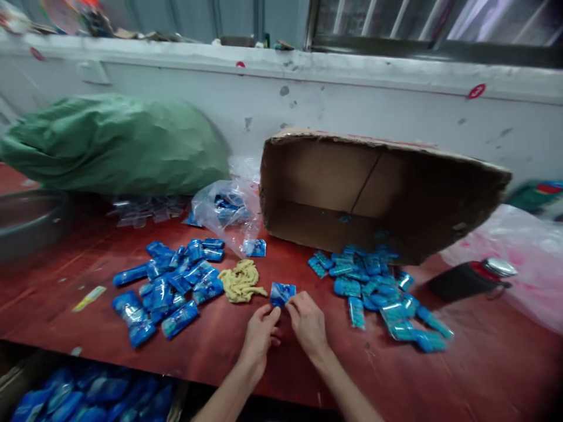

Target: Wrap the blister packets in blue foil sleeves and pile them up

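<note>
My left hand [260,337] and my right hand [308,323] meet over the red table [229,346], both pinched on a small bundle of blue packets [282,293]. A clump of beige rubber bands [241,281] lies just left of the bundle. Finished blue bundles [167,290] are heaped to the left. Loose blue blister packets [373,293] spill from a tipped cardboard box [373,193] on the right.
A clear plastic bag [226,214] with blue packets lies behind the rubber bands. A big green sack [114,143] rests against the white wall. A metal bowl [26,220] is far left, a dark bottle [470,276] and pink bag [523,258] right. A crate of blue bundles [88,395] sits below.
</note>
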Demonstrator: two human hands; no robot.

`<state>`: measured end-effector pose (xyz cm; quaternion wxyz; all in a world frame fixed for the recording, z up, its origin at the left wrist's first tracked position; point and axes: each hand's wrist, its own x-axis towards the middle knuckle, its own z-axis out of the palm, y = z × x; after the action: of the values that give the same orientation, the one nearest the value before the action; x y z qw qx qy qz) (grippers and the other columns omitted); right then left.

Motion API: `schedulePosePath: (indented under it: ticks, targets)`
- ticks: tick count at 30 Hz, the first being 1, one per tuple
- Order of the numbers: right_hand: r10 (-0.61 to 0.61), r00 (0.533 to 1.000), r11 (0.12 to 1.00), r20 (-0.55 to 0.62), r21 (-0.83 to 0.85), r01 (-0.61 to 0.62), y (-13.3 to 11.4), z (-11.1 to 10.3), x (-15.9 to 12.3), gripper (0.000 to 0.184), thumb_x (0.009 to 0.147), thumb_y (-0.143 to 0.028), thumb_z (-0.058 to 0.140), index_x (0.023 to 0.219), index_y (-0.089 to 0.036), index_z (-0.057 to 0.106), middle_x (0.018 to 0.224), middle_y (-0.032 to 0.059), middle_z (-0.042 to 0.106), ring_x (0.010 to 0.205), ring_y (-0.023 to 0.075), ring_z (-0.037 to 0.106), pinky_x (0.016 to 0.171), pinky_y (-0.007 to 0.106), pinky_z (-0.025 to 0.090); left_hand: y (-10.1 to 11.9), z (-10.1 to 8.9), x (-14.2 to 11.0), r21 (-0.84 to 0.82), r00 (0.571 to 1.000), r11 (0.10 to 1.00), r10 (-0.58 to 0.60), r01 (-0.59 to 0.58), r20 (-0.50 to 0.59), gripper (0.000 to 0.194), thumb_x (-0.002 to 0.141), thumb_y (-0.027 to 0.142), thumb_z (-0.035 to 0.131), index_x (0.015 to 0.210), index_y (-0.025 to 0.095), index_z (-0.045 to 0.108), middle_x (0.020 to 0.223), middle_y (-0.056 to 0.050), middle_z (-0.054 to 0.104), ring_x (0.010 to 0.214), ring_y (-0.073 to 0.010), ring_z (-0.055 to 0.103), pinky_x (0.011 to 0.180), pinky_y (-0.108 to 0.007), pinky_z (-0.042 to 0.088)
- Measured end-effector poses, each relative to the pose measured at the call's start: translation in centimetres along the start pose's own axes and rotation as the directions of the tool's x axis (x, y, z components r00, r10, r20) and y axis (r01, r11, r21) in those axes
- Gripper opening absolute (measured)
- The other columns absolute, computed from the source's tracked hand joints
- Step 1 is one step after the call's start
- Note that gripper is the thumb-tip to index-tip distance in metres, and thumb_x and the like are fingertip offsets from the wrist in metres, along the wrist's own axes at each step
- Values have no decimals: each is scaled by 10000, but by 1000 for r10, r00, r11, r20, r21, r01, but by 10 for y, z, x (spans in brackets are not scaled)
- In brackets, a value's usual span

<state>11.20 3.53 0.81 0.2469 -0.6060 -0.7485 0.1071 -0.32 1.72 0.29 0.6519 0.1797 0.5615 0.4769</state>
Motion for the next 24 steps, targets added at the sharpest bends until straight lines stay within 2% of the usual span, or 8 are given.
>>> schedulePosePath:
  ticks: [3,5,7,9,11,17,21,24]
  targets:
    - [-22,1000,974,-9,223,24,-14,-8,-11,203,831,-176,419,710,-204,580,796,26,543,771,148,518,705,237,389,4,2,-2,-49,998,998,33,-31,46,336,584,370,689,780,137,547,569,34,547,417,-51,465,394,-175,308]
    - [72,997,887,-4,458,-62,-18,-7,-14,123,789,-185,473,827,-208,588,879,37,555,809,160,522,729,256,408,6,3,-4,-80,998,996,49,-46,39,301,569,348,703,719,125,568,518,33,543,425,-59,467,409,-179,318]
    - [197,975,670,105,711,-213,-18,-2,-13,197,736,-208,528,929,-194,564,884,33,579,763,157,541,691,257,434,7,3,-4,-108,998,993,53,-50,27,285,557,326,713,705,121,581,510,29,554,434,-65,475,415,-182,330]
    - [268,926,420,267,832,-362,-17,5,-9,162,700,-246,555,839,-165,569,719,-4,585,609,132,525,578,235,433,6,3,-3,-111,999,993,52,-49,17,282,546,313,718,699,117,585,513,25,563,432,-68,477,410,-183,336]
    - [308,887,297,344,851,-433,-16,13,-6,140,685,-292,565,668,-155,546,556,-43,517,495,100,458,488,208,392,4,3,-1,-66,997,995,77,-78,-26,278,530,303,725,673,110,585,492,27,559,414,-66,467,396,-181,333]
    - [437,865,319,247,857,-406,-24,29,-2,201,677,-329,560,581,-162,505,504,-58,454,462,80,416,426,175,362,5,8,7,-27,977,991,123,-130,-177,288,464,230,746,666,117,574,469,38,575,398,-84,494,390,-188,381]
    - [486,836,316,254,841,-439,-25,38,1,177,702,-336,518,628,-176,504,520,-53,461,438,87,450,376,165,357,5,8,18,-160,992,987,-38,17,-124,303,423,110,737,639,146,527,424,49,562,356,-96,494,373,-195,396]
    - [534,823,430,193,777,-461,-23,45,0,158,707,-321,517,617,-190,527,563,-25,516,528,127,521,469,204,421,2,4,26,-73,998,996,-53,51,-37,248,477,128,717,622,180,522,419,40,553,376,-143,529,369,-230,413]
